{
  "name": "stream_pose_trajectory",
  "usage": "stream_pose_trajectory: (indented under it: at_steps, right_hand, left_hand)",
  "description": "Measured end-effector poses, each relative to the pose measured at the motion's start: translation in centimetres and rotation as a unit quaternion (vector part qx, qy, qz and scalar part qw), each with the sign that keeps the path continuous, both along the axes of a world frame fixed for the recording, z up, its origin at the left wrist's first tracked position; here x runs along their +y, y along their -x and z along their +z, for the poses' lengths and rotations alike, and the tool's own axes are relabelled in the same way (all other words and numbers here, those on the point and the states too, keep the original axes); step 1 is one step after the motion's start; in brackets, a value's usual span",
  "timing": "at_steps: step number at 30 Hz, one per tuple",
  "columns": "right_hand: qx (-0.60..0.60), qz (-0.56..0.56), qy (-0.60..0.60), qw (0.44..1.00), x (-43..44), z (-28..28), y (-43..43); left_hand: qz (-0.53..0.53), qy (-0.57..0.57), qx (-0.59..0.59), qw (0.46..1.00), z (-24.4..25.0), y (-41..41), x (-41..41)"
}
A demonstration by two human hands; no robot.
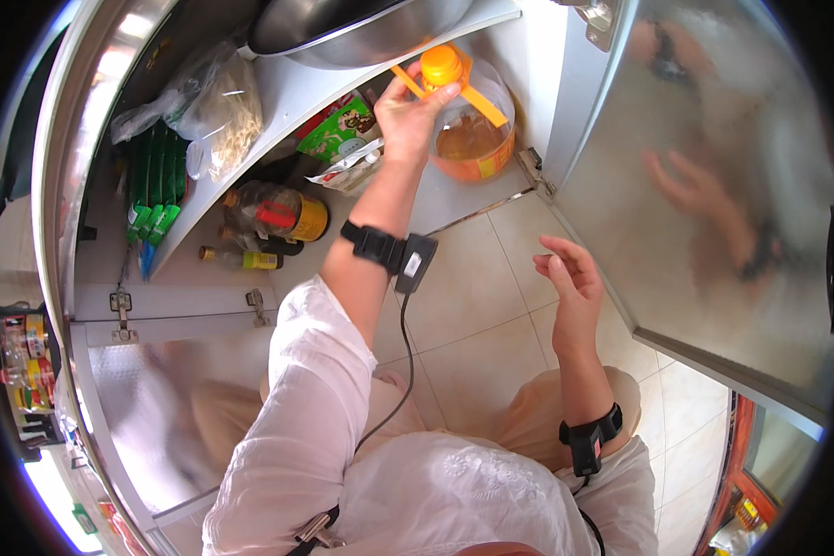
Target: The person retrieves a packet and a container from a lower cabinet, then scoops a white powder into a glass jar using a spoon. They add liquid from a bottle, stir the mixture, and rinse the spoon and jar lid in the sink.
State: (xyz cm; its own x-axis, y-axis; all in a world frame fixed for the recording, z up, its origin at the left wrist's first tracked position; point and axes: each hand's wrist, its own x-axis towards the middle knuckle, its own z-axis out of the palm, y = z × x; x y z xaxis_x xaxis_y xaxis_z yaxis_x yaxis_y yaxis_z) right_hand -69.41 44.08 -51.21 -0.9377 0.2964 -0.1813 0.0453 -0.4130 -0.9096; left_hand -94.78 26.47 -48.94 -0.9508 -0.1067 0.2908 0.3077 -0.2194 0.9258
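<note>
My left hand [411,111] reaches into the open cabinet and grips the orange handle at the top of a large clear plastic oil jug [474,139]. The thumb lies beside the jug's orange screw cap [441,64]. Amber liquid shows in the jug, which is on the cabinet's lower level near the right side wall. My right hand [577,288] is in the air over the tiled floor, fingers loosely curled and apart, holding nothing. It is left of the open cabinet door [709,208], whose glossy panel reflects an arm and hand.
A metal pan [361,42] sits on the curved upper shelf [285,90], beside a clear bag of dried food [229,118]. Sauce bottles [278,212], a green packet [340,132] and a white pouch [354,170] stand or lie below. A second door [167,410] stands open at lower left.
</note>
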Motion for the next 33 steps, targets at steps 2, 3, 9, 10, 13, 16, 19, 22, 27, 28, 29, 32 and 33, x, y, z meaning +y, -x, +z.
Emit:
stream_pose_trajectory:
  at_steps: [2, 3, 9, 10, 13, 16, 19, 22, 27, 28, 29, 32, 33]
  right_hand:
    - [-0.006, 0.01, 0.008, 1.0, 0.1, 0.0, -0.1]
    - [-0.011, 0.016, 0.016, 1.0, 0.1, 0.0, -0.2]
    - [-0.034, 0.052, 0.013, 0.998, 0.3, -0.3, -0.4]
    - [-0.039, 0.052, 0.013, 0.998, 0.5, -0.3, -0.3]
    - [-0.065, 0.057, 0.003, 0.996, 0.9, -0.3, -0.5]
    - [-0.09, 0.082, 0.01, 0.993, 0.7, 0.1, -0.6]
    - [-0.089, 0.078, 0.004, 0.993, 0.7, -0.5, -0.9]
    - [-0.113, 0.083, 0.003, 0.99, 0.7, -0.7, -1.5]
    - [-0.126, 0.089, 0.009, 0.988, -0.2, -0.5, -1.5]
    - [-0.127, 0.088, 0.009, 0.988, -0.3, -0.6, -1.4]
    - [-0.128, 0.091, 0.009, 0.988, -0.5, -0.6, -1.4]
    - [-0.129, 0.106, 0.014, 0.986, -1.3, -0.8, -1.3]
    - [-0.13, 0.11, 0.017, 0.985, -1.5, -0.9, -1.4]
  left_hand:
    - [0.016, 0.015, 0.004, 1.0, 0.1, 1.5, 0.2]
    - [0.021, 0.026, 0.002, 0.999, -0.1, 2.1, 0.2]
    - [0.112, 0.181, -0.031, 0.977, -2.8, -1.1, -2.2]
    - [0.107, 0.172, -0.082, 0.976, -3.5, -3.4, -2.6]
    - [0.021, 0.073, -0.343, 0.936, -9.1, -8.9, -7.8]
    - [0.057, -0.195, -0.516, 0.832, -15.5, -10.5, -16.4]
    - [0.218, -0.179, -0.408, 0.868, -16.4, -8.7, -18.2]
    - [0.183, -0.19, -0.412, 0.872, -16.6, -6.3, -20.3]
    - [0.133, -0.183, -0.404, 0.886, -17.2, -4.6, -19.9]
    - [0.153, -0.158, -0.396, 0.892, -17.0, -4.3, -19.2]
    - [0.162, -0.174, -0.401, 0.884, -16.7, -4.1, -18.9]
    - [0.181, -0.204, -0.414, 0.869, -16.7, -3.5, -19.4]
    - [0.177, -0.2, -0.418, 0.868, -16.8, -3.3, -19.4]
